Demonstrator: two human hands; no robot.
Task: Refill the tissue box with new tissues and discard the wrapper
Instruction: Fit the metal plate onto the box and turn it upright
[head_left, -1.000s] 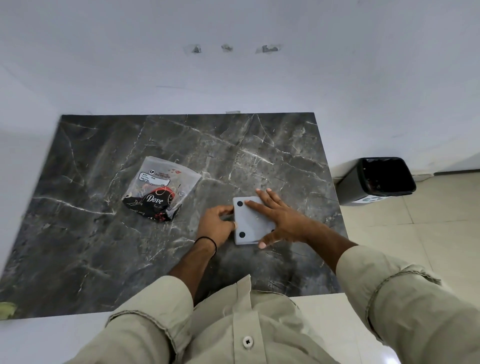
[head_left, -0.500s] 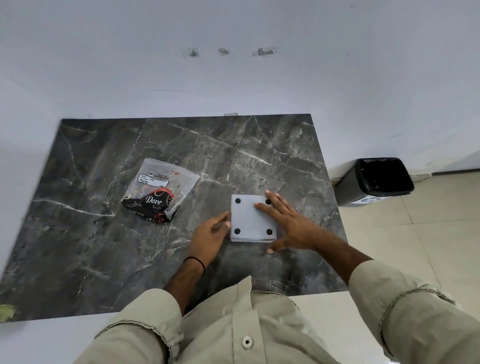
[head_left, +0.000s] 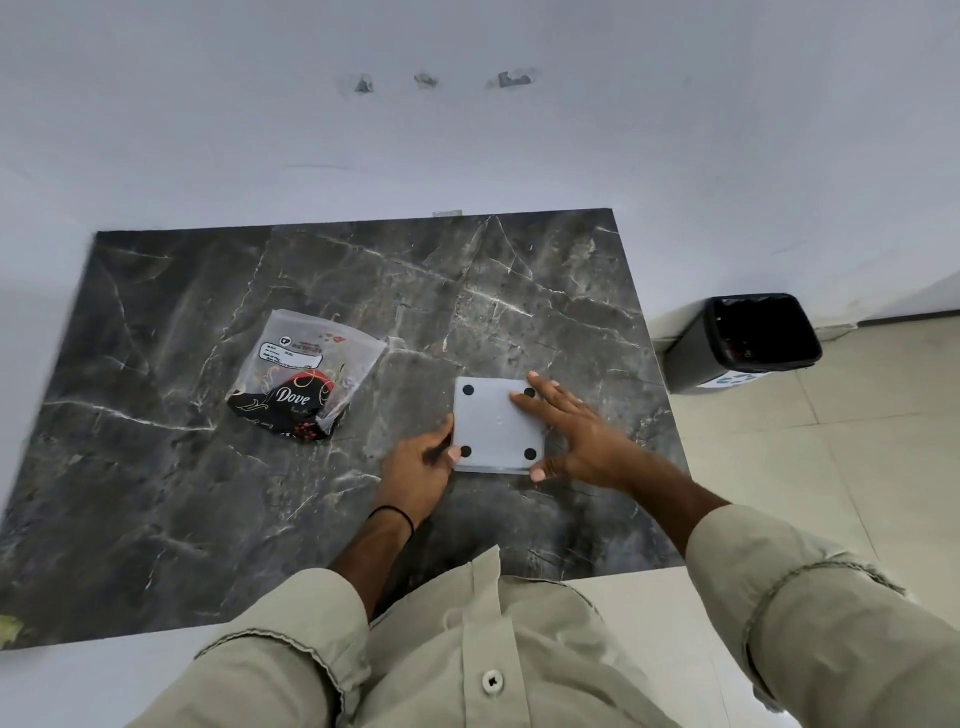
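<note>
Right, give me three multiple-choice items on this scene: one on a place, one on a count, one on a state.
1. Where is the bin?
A. on the table
B. on the floor right of the table
C. under the table

2. How many black dots show on the grey box?
A. two
B. four
C. six

3. How is the right hand?
A. flat on the box, fingers spread
B. clenched around the tissue packet
C. raised off everything

Answers: 1 B, it stands on the tiles beside the table edge; 2 B, one per corner; 3 A, palm down on the box top.
</note>
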